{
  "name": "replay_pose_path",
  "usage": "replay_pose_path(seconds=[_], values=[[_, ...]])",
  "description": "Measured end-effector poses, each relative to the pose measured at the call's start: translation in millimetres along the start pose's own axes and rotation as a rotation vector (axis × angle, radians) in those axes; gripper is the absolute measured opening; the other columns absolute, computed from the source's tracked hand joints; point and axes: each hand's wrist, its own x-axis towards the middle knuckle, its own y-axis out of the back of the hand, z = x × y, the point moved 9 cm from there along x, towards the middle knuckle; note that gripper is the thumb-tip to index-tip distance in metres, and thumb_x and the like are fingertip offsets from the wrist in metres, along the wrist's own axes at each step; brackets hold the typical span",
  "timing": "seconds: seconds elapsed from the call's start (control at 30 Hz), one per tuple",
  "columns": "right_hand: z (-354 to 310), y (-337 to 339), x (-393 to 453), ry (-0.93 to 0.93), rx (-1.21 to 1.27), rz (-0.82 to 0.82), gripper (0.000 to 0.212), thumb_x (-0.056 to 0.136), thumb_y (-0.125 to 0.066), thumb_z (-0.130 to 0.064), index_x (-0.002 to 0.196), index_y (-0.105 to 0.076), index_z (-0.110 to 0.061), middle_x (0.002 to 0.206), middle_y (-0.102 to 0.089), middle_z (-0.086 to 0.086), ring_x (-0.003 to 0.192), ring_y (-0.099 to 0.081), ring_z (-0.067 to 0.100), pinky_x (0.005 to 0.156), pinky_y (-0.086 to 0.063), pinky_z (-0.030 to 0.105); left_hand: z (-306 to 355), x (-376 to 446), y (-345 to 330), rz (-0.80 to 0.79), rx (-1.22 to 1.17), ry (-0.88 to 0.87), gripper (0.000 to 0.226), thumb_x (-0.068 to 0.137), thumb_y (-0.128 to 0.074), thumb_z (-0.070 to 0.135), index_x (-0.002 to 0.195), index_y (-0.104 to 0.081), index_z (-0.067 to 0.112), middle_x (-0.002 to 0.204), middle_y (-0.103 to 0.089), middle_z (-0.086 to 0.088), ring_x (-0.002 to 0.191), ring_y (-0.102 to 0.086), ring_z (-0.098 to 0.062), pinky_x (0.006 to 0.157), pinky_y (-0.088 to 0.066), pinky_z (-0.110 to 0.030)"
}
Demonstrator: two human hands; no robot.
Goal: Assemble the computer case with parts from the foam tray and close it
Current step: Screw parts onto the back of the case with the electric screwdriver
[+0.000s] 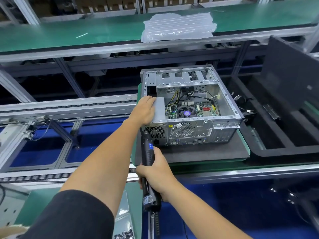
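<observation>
A factory line fills the view: a long green tabletop (86, 34) runs across the far side under shelves of brown boxes (110, 4), and a sheet of clear air-cushion wrap (177, 26) lies on it. Nearer, grey aluminium conveyor rails (69, 107) cross from the left over blue floor panels. On the right sits a big black foam tray (276, 144) with deep compartments; a few cables and a small black part lie in them.

The computer case (189, 107) lies on its side on a dark mat (198, 152) over a green pallet, just left of the foam tray. Its side is open, showing the motherboard, a round cooler fan, yellow and black wires and a bare metal drive cage. The rear panel, with honeycomb vents and ports, faces the camera.

The left hand (144, 110) rests on the case's near left corner, fingers (151, 100) straight and lying flat on the grey power supply (160, 107) inside. The right hand (157, 171) grips a black electric screwdriver (148, 163), fingers curled round its barrel; the tip points up at the rear panel's left edge, directly below the left fingers. A bag of small screws (124, 233) lies at the bottom edge.
</observation>
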Motion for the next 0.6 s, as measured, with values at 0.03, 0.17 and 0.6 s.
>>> replay_pose_path(seconds=[0.03,0.17,0.6], values=[[-0.2,-0.1,0.1,0.002,-0.012,0.004,0.061,0.058,-0.063,-0.017,0.116,-0.048,-0.023,0.094,-0.055,0.013,0.073,-0.052,0.025,0.072,-0.053,0.043,-0.4,-0.2,0.2,0.005,-0.014,0.004,0.042,0.101,-0.031,0.01,0.142,-0.035,0.0,0.146,-0.034,-0.012,0.137,-0.024,-0.023,0.112,-0.01,-0.024],[-0.9,0.9,0.8,0.007,-0.102,0.035,0.063,0.056,-0.066,-0.019,0.116,-0.047,-0.028,0.099,-0.063,0.014,0.076,-0.059,0.034,0.079,-0.056,0.052,-3.6,0.2,-0.1,0.003,-0.043,0.029,0.043,0.1,-0.031,0.009,0.142,-0.035,0.001,0.148,-0.032,-0.01,0.138,-0.023,-0.022,0.113,-0.01,-0.025],[-12.4,4.2,-4.1,-0.068,-0.048,0.043,0.049,0.054,-0.063,-0.018,0.102,-0.052,-0.023,0.09,-0.06,0.012,0.069,-0.057,0.027,0.066,-0.056,0.045,-2.8,2.3,5.7,0.045,-0.105,0.023,0.043,0.095,-0.033,-0.002,0.136,-0.042,-0.002,0.14,-0.041,-0.012,0.132,-0.03,-0.023,0.108,-0.013,-0.022]])
